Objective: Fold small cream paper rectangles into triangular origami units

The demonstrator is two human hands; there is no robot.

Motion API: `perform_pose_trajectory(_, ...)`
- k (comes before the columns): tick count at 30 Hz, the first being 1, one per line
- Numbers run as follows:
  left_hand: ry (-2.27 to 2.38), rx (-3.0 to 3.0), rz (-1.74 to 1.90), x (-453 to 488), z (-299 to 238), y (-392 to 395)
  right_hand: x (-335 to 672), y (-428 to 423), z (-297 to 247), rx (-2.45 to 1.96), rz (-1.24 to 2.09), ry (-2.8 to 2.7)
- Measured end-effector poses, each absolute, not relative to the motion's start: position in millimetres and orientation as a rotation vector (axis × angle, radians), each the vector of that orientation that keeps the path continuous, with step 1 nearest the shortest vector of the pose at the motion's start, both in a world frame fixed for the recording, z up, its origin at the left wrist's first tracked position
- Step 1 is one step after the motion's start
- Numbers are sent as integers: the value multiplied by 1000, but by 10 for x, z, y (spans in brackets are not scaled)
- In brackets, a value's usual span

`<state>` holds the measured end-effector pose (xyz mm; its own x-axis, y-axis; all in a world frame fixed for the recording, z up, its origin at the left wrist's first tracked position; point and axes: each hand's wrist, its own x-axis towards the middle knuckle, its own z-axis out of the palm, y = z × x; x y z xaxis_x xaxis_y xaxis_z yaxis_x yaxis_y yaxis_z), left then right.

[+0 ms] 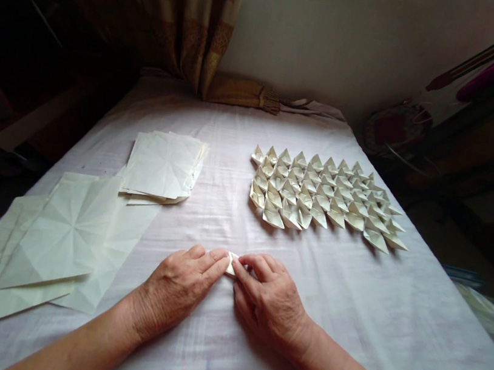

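My left hand [177,288] and my right hand [270,301] meet at the near middle of the cloth-covered surface [305,291]. Between their fingertips they pinch a small folded piece of white paper [231,263], most of it hidden under the fingers. Both hands rest low on the cloth with fingers curled inward. Far right of the hands lies a large patch of several folded paper boats [325,196], laid in overlapping rows. To the left lie creased flat sheets [65,233], and a neater stack of sheets [164,167] sits behind them.
A brown patterned curtain [196,25] hangs at the back, with a rolled cushion [244,94] at its foot. Dark furniture and cluttered items [468,118] stand along the right edge. The left side drops into shadow.
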<state>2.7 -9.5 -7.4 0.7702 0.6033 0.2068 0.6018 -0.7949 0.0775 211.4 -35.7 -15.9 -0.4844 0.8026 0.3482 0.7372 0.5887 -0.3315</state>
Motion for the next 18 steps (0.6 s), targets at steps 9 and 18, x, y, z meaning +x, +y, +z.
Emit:
perform_pose_trajectory(9, 956, 2977, 319, -39, -11, -131, 2298, -392, -247, -1095, 311, -2276)
perform_pose_trajectory(18, 901, 3021, 269, -22, 10, -90, 2279, -412, -186, -1104, 139, -2469)
